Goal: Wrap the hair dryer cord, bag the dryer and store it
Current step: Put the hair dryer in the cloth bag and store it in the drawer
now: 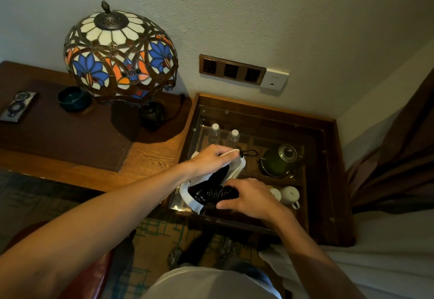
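A black hair dryer [215, 187] with its coiled cord wound around it lies partly inside a white cloth bag [237, 168] on the glass top of a low cabinet [328, 181]. My left hand [211, 158] pinches the far rim of the bag and holds its mouth up. A black drawstring loop [250, 152] sticks out past those fingers. My right hand [247, 196] grips the coiled cord end of the dryer at the near side of the bag. The dryer's far end is hidden inside the bag and under my left hand.
Under the glass stand two water bottles [215, 132], a green kettle [278, 161] and white cups [290, 195]. A stained-glass lamp [119, 54], a dark bowl [72, 98] and a remote [17, 106] sit on the desk [152, 151] to the left. Wall sockets [231, 70] are behind; a bed [387, 251] lies right.
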